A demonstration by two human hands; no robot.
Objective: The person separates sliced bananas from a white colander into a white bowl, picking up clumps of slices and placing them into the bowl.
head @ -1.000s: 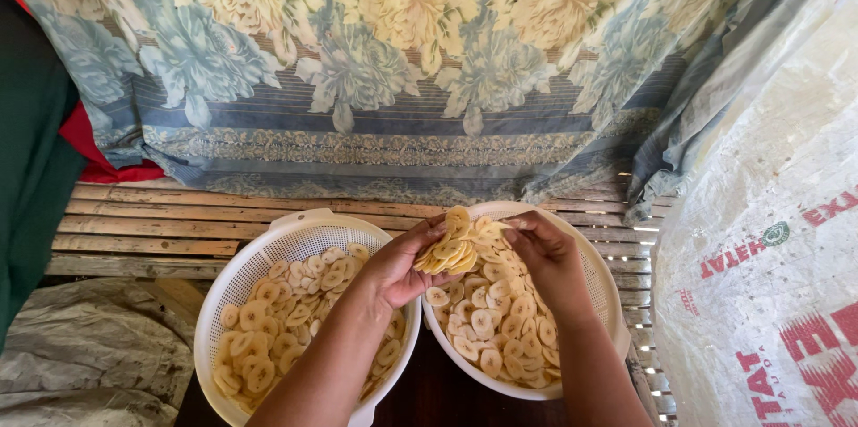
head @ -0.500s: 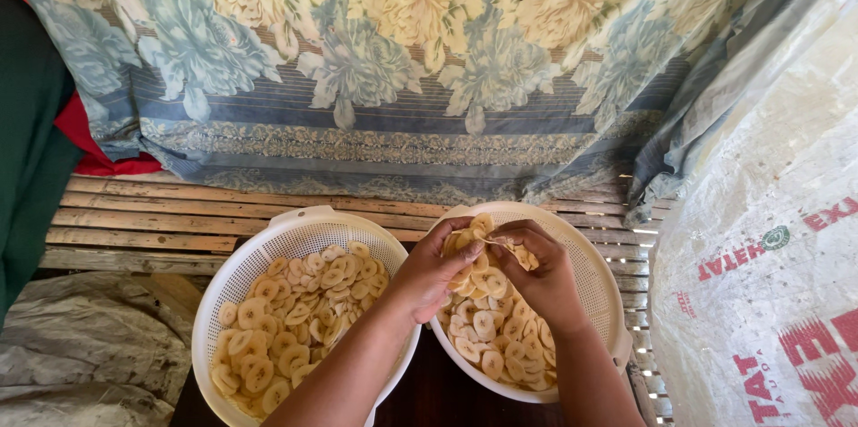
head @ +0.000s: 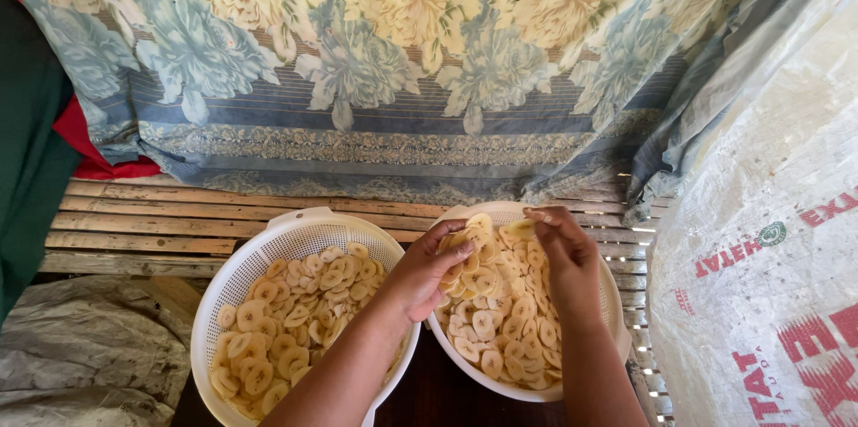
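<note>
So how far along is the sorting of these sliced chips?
Done: the white colander already holds many slices. In hand: the left hand grips a stack of slices; the right hand picks at it. Left: the white bowl is well filled.

We see soft, even daylight, bright without being harsh. The white woven sack point(head: 769, 239) on the right catches the most light and looks slightly washed out near its top. The floral cloth point(head: 402, 60) glows a little, as though lit from behind through slats. Shadows are gentle: the darkest patch lies low between the two bowls, and the green fabric point(head: 27, 150) at the left edge stays dim. Focus is sharp in the centre; straight lines bow slightly toward the edges.
</note>
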